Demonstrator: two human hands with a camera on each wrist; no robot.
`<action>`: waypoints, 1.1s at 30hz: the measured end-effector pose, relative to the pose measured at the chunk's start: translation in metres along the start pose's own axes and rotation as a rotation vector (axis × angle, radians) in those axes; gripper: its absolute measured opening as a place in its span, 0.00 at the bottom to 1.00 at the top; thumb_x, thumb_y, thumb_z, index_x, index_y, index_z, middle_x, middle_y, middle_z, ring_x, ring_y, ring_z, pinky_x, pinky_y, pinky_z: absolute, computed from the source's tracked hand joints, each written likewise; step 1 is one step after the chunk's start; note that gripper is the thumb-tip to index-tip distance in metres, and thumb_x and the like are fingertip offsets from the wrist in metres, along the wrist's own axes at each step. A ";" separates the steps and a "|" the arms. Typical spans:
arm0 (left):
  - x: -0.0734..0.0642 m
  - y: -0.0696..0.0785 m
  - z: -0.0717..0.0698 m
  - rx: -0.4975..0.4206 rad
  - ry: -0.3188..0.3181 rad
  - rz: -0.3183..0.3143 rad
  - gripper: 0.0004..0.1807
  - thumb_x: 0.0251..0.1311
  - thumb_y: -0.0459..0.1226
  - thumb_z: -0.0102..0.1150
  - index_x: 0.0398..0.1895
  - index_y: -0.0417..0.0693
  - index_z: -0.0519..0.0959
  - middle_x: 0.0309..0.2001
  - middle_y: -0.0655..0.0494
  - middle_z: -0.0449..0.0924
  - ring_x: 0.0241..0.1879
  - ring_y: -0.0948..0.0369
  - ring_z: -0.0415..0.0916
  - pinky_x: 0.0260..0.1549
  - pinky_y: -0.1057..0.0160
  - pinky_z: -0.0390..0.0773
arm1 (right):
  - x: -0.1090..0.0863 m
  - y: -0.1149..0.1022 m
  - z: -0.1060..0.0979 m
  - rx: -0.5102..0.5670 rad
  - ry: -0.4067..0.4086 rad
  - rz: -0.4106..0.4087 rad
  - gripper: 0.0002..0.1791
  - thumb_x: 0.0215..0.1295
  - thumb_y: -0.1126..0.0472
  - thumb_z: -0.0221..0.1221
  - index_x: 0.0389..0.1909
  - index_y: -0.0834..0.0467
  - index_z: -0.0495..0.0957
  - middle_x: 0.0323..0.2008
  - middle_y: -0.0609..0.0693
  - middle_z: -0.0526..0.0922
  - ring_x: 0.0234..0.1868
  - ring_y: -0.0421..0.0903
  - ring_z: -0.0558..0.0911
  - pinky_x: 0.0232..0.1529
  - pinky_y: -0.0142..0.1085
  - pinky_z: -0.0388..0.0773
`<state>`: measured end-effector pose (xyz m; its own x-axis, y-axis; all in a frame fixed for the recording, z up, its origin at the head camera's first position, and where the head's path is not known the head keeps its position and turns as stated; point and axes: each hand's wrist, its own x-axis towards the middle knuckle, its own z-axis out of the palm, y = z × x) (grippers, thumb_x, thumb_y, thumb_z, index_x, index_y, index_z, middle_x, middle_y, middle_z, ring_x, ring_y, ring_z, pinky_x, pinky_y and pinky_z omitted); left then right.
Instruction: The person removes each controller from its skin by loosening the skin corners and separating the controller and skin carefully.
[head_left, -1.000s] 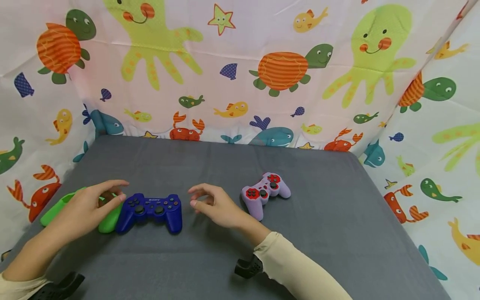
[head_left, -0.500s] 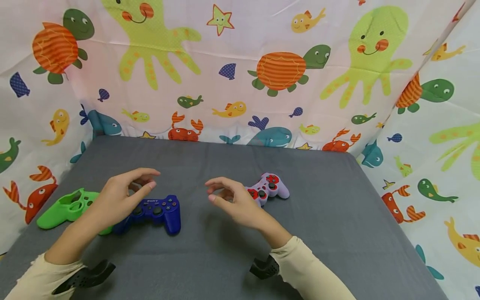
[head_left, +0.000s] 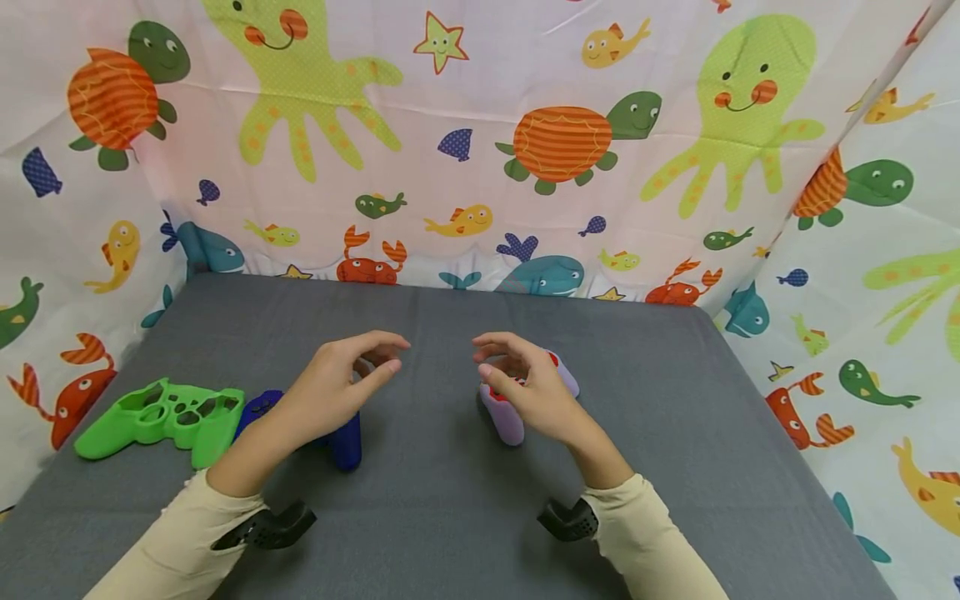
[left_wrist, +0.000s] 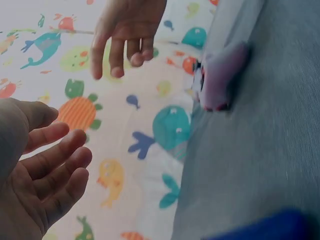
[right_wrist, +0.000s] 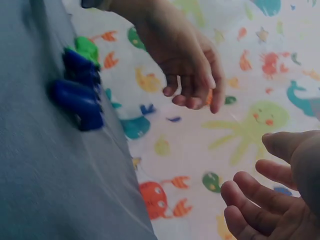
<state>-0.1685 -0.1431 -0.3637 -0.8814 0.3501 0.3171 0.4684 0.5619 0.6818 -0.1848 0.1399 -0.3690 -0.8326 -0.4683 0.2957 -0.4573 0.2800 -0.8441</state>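
My left hand (head_left: 330, 387) hovers over the table with loosely bent fingers and nothing in them; its wrist covers part of the blue game controller (head_left: 345, 442). Left of that lies a green silicone controller cover (head_left: 153, 417), beside the blue one. My right hand (head_left: 536, 387), also holding nothing, hangs above the lilac controller with red buttons (head_left: 504, 417) and hides much of it. In the left wrist view the lilac controller (left_wrist: 222, 75) rests on the cloth, apart from both hands. The right wrist view shows the blue controller (right_wrist: 80, 100) lying on the table.
A grey cloth covers the table (head_left: 420, 517). Behind it and at both sides hangs a white curtain (head_left: 465, 175) printed with sea animals. A black band (head_left: 266, 529) sits on the left wrist and another black band (head_left: 570, 521) on the right.
Both hands have moved to the right, the left one farther, from over the green cover past the blue controller. The right hand now covers part of the lilac controller. The controllers stay put.
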 end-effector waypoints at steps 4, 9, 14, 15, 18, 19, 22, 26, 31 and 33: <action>0.012 0.006 0.016 -0.047 -0.011 0.011 0.13 0.72 0.37 0.57 0.56 0.50 0.81 0.45 0.55 0.86 0.42 0.61 0.81 0.40 0.61 0.81 | 0.000 0.006 -0.014 0.002 0.059 -0.019 0.18 0.74 0.67 0.56 0.62 0.63 0.74 0.50 0.63 0.83 0.42 0.43 0.84 0.42 0.37 0.83; 0.029 0.009 0.035 -0.101 -0.014 0.004 0.13 0.72 0.38 0.57 0.56 0.50 0.81 0.45 0.53 0.86 0.42 0.60 0.81 0.41 0.60 0.80 | 0.000 0.015 -0.031 -0.012 0.131 0.005 0.18 0.74 0.68 0.54 0.62 0.65 0.74 0.50 0.65 0.83 0.41 0.36 0.83 0.47 0.30 0.81; 0.041 0.012 0.057 -0.152 -0.027 -0.018 0.14 0.73 0.38 0.56 0.58 0.48 0.80 0.48 0.51 0.86 0.45 0.58 0.81 0.44 0.59 0.80 | -0.002 0.028 -0.044 -0.045 0.176 0.059 0.18 0.74 0.66 0.55 0.62 0.65 0.74 0.52 0.66 0.83 0.43 0.32 0.83 0.47 0.28 0.80; 0.042 0.012 0.061 -0.161 -0.031 -0.024 0.14 0.73 0.39 0.56 0.58 0.48 0.80 0.48 0.50 0.85 0.45 0.57 0.81 0.44 0.58 0.80 | -0.002 0.031 -0.047 -0.053 0.181 0.070 0.18 0.75 0.66 0.55 0.62 0.65 0.74 0.52 0.66 0.82 0.44 0.33 0.83 0.47 0.28 0.80; 0.044 0.014 0.072 -0.174 -0.034 -0.043 0.15 0.73 0.38 0.56 0.59 0.48 0.79 0.49 0.49 0.84 0.46 0.56 0.81 0.44 0.57 0.80 | -0.003 0.040 -0.054 -0.100 0.191 0.095 0.18 0.75 0.64 0.55 0.63 0.64 0.74 0.53 0.65 0.82 0.46 0.38 0.84 0.48 0.27 0.79; 0.044 0.014 0.076 -0.175 -0.032 -0.054 0.16 0.72 0.38 0.57 0.60 0.48 0.79 0.49 0.50 0.84 0.46 0.55 0.81 0.43 0.56 0.80 | -0.003 0.044 -0.057 -0.122 0.190 0.104 0.19 0.75 0.63 0.55 0.63 0.64 0.74 0.53 0.65 0.82 0.48 0.42 0.84 0.49 0.27 0.79; 0.044 0.014 0.088 -0.172 -0.041 -0.103 0.18 0.71 0.39 0.58 0.63 0.50 0.77 0.53 0.49 0.81 0.48 0.54 0.80 0.44 0.55 0.79 | -0.003 0.055 -0.064 -0.186 0.183 0.137 0.19 0.76 0.62 0.55 0.63 0.64 0.74 0.54 0.65 0.82 0.50 0.53 0.84 0.50 0.31 0.79; 0.041 0.011 0.105 -0.152 -0.111 -0.192 0.25 0.71 0.41 0.59 0.69 0.51 0.71 0.59 0.46 0.76 0.48 0.55 0.78 0.46 0.55 0.78 | -0.006 0.069 -0.069 -0.248 0.150 0.218 0.21 0.76 0.61 0.56 0.65 0.64 0.72 0.55 0.67 0.81 0.54 0.61 0.82 0.55 0.45 0.79; 0.036 0.005 0.120 -0.139 -0.260 -0.291 0.32 0.71 0.45 0.58 0.74 0.49 0.63 0.55 0.48 0.82 0.43 0.57 0.81 0.42 0.56 0.78 | -0.007 0.084 -0.070 -0.300 0.076 0.352 0.26 0.77 0.57 0.54 0.70 0.64 0.67 0.63 0.70 0.76 0.64 0.65 0.76 0.63 0.58 0.73; 0.035 0.004 0.125 -0.170 -0.299 -0.318 0.34 0.71 0.45 0.57 0.76 0.49 0.60 0.53 0.49 0.85 0.46 0.57 0.83 0.43 0.55 0.79 | -0.007 0.089 -0.068 -0.304 0.051 0.399 0.28 0.77 0.54 0.53 0.72 0.63 0.65 0.63 0.71 0.76 0.64 0.64 0.77 0.63 0.58 0.73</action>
<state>-0.1897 -0.0350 -0.4330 -0.9116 0.3954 -0.1123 0.1391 0.5540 0.8208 -0.2414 0.2252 -0.4158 -0.9720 -0.2351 0.0045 -0.1640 0.6642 -0.7293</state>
